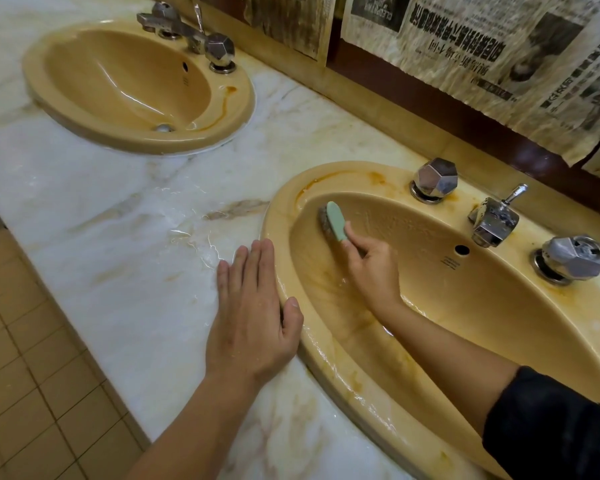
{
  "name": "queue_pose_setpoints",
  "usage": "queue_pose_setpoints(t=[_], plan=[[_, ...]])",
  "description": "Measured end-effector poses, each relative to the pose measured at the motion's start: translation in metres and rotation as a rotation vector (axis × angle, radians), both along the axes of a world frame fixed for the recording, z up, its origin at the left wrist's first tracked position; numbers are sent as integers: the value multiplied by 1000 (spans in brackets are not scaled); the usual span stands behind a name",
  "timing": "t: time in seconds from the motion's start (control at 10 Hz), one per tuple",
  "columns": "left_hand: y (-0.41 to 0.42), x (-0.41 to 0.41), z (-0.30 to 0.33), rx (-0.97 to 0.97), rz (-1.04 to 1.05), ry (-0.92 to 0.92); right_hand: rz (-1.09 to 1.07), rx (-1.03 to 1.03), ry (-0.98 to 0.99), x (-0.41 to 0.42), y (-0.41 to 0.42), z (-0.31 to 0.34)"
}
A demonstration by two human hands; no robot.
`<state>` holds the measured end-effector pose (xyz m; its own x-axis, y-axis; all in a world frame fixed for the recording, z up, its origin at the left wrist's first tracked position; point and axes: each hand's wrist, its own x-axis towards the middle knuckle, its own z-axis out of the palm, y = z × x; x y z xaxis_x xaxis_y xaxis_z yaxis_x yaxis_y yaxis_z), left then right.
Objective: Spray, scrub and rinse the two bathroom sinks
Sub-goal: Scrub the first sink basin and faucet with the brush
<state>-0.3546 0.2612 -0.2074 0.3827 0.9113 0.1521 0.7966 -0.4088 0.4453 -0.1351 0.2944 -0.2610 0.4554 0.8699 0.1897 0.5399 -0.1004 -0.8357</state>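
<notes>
Two tan oval sinks are set in a wet white marble counter (118, 216). The far sink (63, 109) lies at the upper left, the near sink (499, 306) at the right, with orange stains on its rim and bowl. My right hand (371, 268) is inside the near bowl and grips the handle of a pale green scrub brush (335, 221); its bristles press against the bowl's left wall. My left hand (250, 313) lies flat with straight fingers on the counter, its thumb on the near sink's left rim.
The near sink has a chrome spout (492, 220) between two faceted chrome knobs (435, 180) (574, 258). The far sink has the same fittings (187, 32). Newspaper sheets (499, 46) hang on the wall behind. Tan floor tiles (21, 393) lie at the lower left.
</notes>
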Motion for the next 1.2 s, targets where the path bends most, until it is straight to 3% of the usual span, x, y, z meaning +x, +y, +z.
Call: queue_pose_setpoints(t=[0.1,0.3,0.4,0.5,0.6,0.7,0.8,1.0,1.1,1.2], plan=[[0,1,0,-4,2,1,189,57,-121,-23,-16,-5],[0,1,1,-4,1,11,3,-18,-5,-4,-3,-3],[0,1,1,-6,3,8,206,26,-101,-23,-18,-7],[0,1,1,-2,1,12,9,-44,-56,1,-4,-1],[0,1,0,-2,1,10,48,-36,-53,-5,-10,-4],[1,1,0,-3,0,10,254,-19,-95,-16,-25,-9],[0,1,0,-4,0,13,9,-129,-133,15,-13,-6],[2,2,-1,-2,-1,19,287,-232,-352,15,-40,-12],[1,2,0,-4,-1,10,14,-366,-348,46,-38,-3],[2,2,-1,-3,-2,16,236,-416,-412,33,-58,-8]])
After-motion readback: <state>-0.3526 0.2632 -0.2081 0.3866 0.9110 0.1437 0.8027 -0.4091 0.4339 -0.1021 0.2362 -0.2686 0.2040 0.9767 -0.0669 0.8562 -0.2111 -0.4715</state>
